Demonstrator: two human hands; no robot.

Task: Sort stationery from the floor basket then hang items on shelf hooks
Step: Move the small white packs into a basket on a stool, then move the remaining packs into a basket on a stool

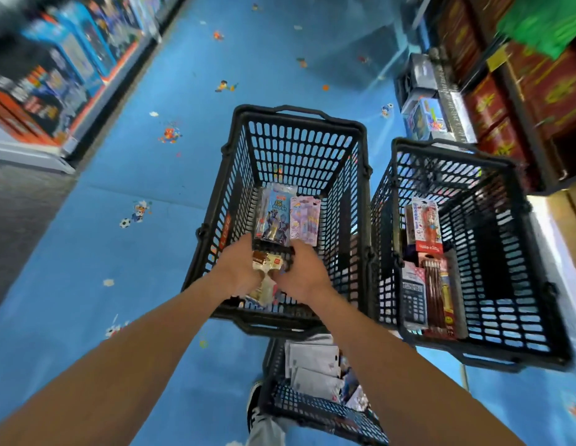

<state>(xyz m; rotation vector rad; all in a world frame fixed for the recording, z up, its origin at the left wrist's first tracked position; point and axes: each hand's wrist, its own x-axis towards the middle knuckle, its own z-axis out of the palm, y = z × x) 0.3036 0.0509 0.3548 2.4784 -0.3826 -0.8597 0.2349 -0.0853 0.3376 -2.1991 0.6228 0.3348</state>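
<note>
While a blue floor printed with small cartoon figures fills most of the view, blurred shelving with boxed goods runs along its left side and dark red boxes stack up on the right. Three black plastic baskets stand on the floor. The middle basket, tallest in the view, holds two carded packs lying flat on its bottom: a blue stationery set and, touching it on the right, a lilac pen pack. The right basket stands just beside the middle one and holds a red-and-white pen pack, a pack of brown pencils and a carded calculator leaning along its left wall. The nearest basket, low in the frame, carries a stack of white packets, with a dark shoe beside it.

Both bare arms reach into the middle basket at its near wall. The left hand and the right hand are curled together around a small bundle of brown-and-cream packets, fingers closed on it from either side, just below the blue set.
</note>
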